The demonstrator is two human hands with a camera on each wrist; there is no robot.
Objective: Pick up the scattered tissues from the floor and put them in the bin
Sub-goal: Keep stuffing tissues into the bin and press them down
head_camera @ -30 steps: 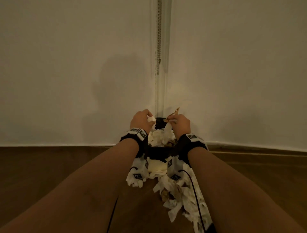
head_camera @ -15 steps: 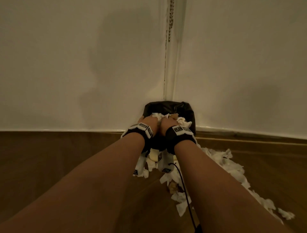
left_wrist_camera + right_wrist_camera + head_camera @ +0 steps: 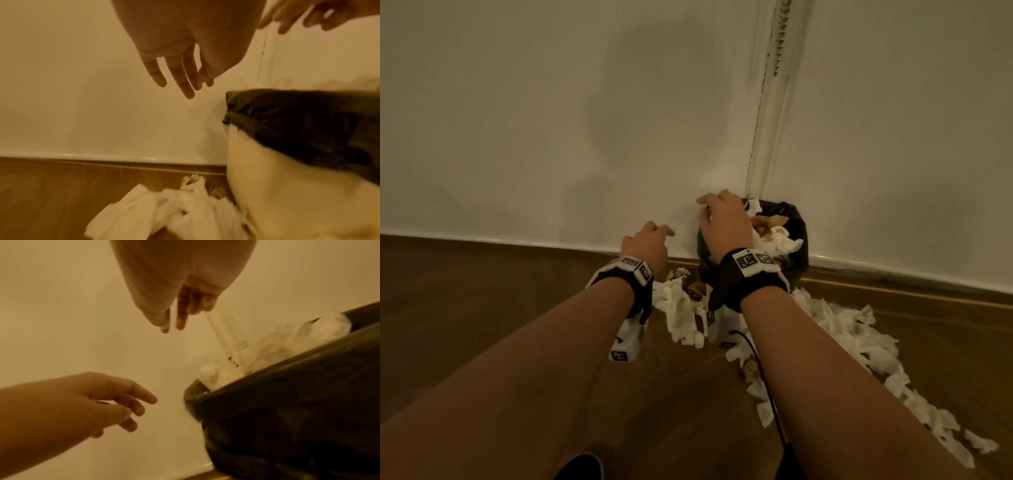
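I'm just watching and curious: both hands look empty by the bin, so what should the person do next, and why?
Probably lower the left hand to the tissues heaped on the floor just below it and gather a handful. Both it and the right hand hang open and hold nothing, the bin already has tissues in it, and many more trail across the floor to the right.

Tissues (image 3: 852, 339) crowd the floor (image 3: 465, 308) beside the heaped bin (image 3: 796, 240); leftward lies bare.

Both hands are out of the black-lined bin (image 3: 787, 240) now (they were pushing crumpled white tissues (image 3: 779, 241) down half a second ago): left hand (image 3: 649, 248) dropped beside it, right hand (image 3: 726, 222) lifted, fingers (image 3: 183, 76) loose and empty.
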